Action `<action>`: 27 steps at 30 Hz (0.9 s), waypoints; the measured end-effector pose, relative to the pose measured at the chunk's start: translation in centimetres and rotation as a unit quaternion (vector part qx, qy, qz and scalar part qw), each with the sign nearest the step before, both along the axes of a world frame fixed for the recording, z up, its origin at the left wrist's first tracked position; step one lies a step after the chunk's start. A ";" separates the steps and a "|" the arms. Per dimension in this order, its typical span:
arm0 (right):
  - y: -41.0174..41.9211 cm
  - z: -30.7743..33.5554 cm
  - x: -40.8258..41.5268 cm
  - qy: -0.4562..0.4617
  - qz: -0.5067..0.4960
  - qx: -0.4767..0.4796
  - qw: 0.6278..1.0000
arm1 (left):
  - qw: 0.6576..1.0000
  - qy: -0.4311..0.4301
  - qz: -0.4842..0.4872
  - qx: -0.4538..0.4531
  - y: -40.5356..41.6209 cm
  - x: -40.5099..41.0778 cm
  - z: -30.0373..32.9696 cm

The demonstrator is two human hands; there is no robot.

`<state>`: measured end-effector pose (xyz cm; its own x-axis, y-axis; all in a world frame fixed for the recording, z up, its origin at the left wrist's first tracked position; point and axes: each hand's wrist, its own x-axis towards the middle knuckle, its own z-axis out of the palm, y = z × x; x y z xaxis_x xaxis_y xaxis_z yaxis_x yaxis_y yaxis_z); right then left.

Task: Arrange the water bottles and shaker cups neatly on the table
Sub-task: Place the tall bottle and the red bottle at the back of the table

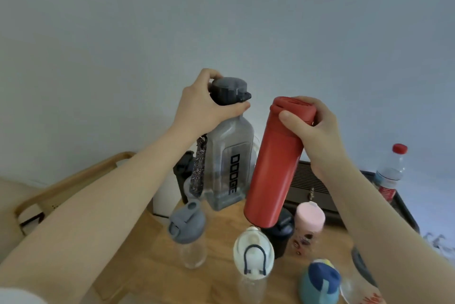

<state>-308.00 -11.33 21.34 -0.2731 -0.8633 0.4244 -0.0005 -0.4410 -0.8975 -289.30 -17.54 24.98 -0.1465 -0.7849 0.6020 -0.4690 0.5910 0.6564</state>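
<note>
Red bottle (273, 163) in right hand (312, 128), grey bottle (230, 156) in left hand (202, 106).

A plain pale wall (221, 20) fills the upper view, a light wooden chair (61, 185) stands at the lower left beside the wooden table (216, 242), and a dark slatted tray (312, 185) rests at the table's far right edge.

Both forearms bare, hands (204, 104) ungloved, no jewellery.
</note>
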 end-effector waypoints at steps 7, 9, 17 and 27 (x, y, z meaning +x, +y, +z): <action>-6.9 0.3 4.2 0.016 0.004 0.014 1.000 | 1.000 0.021 0.009 -0.011 -6.2 3.8 0.2; -9.1 0.5 5.2 0.031 0.002 0.020 0.999 | 0.999 0.024 0.017 -0.013 -8.0 4.6 0.3; -16.1 0.5 9.6 0.109 -0.053 -0.004 0.993 | 0.999 0.042 0.012 -0.019 -16.3 8.2 -0.1; -24.0 1.3 14.5 0.152 -0.191 0.016 0.970 | 0.994 0.048 -0.102 -0.014 -27.7 11.9 0.1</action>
